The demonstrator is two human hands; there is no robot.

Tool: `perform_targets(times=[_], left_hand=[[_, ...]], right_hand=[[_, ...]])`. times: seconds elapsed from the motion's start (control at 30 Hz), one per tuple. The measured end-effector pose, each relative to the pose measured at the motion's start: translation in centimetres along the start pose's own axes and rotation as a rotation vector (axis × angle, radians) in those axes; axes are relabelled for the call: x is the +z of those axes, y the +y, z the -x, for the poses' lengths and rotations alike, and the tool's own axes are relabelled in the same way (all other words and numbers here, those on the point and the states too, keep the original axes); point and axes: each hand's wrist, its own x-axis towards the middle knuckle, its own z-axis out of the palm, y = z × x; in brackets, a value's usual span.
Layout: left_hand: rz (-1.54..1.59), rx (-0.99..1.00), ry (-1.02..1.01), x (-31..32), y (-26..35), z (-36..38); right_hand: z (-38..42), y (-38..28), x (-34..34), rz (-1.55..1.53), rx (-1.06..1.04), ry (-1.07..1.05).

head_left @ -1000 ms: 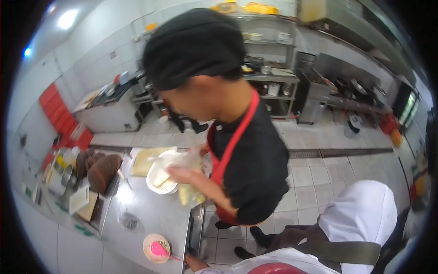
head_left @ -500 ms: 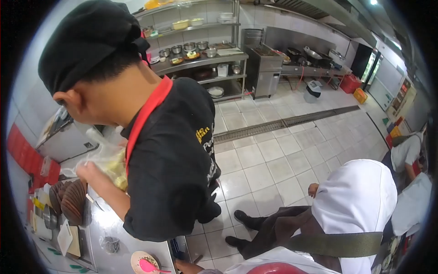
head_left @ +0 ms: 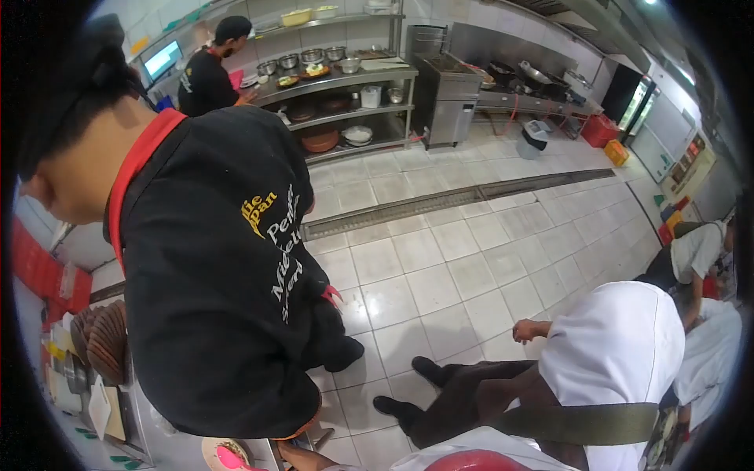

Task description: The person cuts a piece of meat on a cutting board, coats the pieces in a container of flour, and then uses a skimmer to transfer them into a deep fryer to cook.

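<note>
At the bottom edge, part of my left hand and wrist point(head_left: 302, 457) shows beside the metal table's edge, close to a co-worker's elbow. Its fingers are hidden, so whether it holds anything cannot be made out. Just left of it, a round plate point(head_left: 210, 449) carries a pink spoon point(head_left: 230, 458) and small bits of food. My right hand is out of the frame.
A co-worker in black point(head_left: 212, 259) leans over the table at left. Another person in a white head covering point(head_left: 613, 337) is at lower right. Behind stand a metal shelf point(head_left: 345, 78), a person in black point(head_left: 206, 82), a stove point(head_left: 542, 98) and a grey bin point(head_left: 532, 141).
The co-worker in black has shifted left and down, hiding the plastic bag and much of the table. A person by the rear shelf has come into view. The seated person's hand has moved slightly left.
</note>
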Motion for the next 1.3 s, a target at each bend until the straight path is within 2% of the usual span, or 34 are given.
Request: perform_targets(times=[0.1,0.17,0.33,0.4,0.5,0.57,0.6,0.63,0.67,0.7,0.73,0.8,0.83,0.87,0.9,0.93,0.97,1.0,1.03,1.07,1.1,1.17,1.23,1.3], left_hand=[[-0.014,-0.007,0.0,0.1,-0.3,-0.2],[-0.025,-0.018,-0.017,-0.2,-0.6,-0.6],[-0.047,-0.05,-0.056,0.1,-1.3,-3.3],[-0.052,-0.091,-0.078,0.2,-0.9,-4.4],[-0.058,-0.205,-0.108,0.3,-0.2,-5.5],[-0.026,-0.364,-0.055,0.6,0.9,-4.2],[0.008,-0.464,0.048,0.8,2.0,-1.9],[-0.117,-0.126,0.33,3.5,0.8,-0.1],[0.061,-0.37,0.34,3.7,4.3,3.1],[0.063,-0.346,0.349,3.8,7.4,5.0],[0.29,-0.486,0.123,4.8,10.3,7.1],[0.718,-0.76,-0.365,6.7,16.8,11.9],[0.927,-0.895,-0.623,7.4,20.3,14.8],[1.036,-0.95,-0.813,4.6,27.4,17.1],[0.98,-0.678,-0.914,6.3,31.1,19.4],[1.02,-0.465,-1.23,6.6,35.9,20.7],[0.935,-0.334,-1.459,7.0,41.2,21.7],[0.861,-0.051,-1.434,5.9,47.3,23.7],[0.907,-0.209,-1.418,4.3,53.6,25.7],[0.897,0.048,-1.516,6.5,57.7,26.4],[0.915,-0.076,-1.506,6.2,62.9,28.2],[0.985,-0.044,-1.602,2.9,73.6,31.0],[1.095,0.028,-1.678,0.7,82.1,33.9],[1.116,0.2,-1.664,1.8,88.7,35.9]], right_hand=[[-0.6,-1.5,-2.6,0.131,-0.065,-0.05],[-0.6,-0.9,-3.6,-0.159,-0.09,-0.042],[-0.9,-0.6,-5.2,-0.251,-0.057,0.047],[-0.7,-0.2,-5.2,-0.327,-0.083,0.172],[0.1,-0.4,-4.0,-0.381,-0.07,0.136],[-1.1,0.1,-3.0,-0.455,-0.107,0.122],[-1.0,-0.4,-2.9,-0.474,-0.133,0.163],[-0.7,-0.9,-3.2,-0.499,-0.155,0.206],[-0.9,-1.2,-3.9,-0.521,-0.167,0.213],[-1.3,-1.1,-4.2,-0.594,-0.159,0.224],[-1.7,-0.6,-4.3,-0.665,-0.146,0.232],[-5.2,1.7,-4.8,-0.32,-0.487,0.412],[-6.6,2.5,-5.5,-0.538,-0.481,0.446],[-8.1,2.9,-6.1,-0.755,-0.471,0.474],[-10.0,3.7,-7.2,-0.679,-0.508,0.556],[-10.0,4.0,-9.6,-0.597,-0.544,0.634],[-9.8,4.3,-12.1,-0.742,-0.511,0.644],[-8.1,3.9,-15.2,-0.89,-0.47,0.648],[-9.7,4.2,-17.0,-0.93,-0.522,0.675],[-8.8,4.3,-20.3,-0.92,-0.575,0.621],[-8.1,4.4,-23.5,-0.867,-0.752,0.716],[-5.7,4.8,-30.6,-0.657,-0.92,0.913],[-4.3,6.3,-37.0,-0.591,-0.98,0.906],[-5.0,8.6,-42.5,-0.608,-0.933,0.952]])
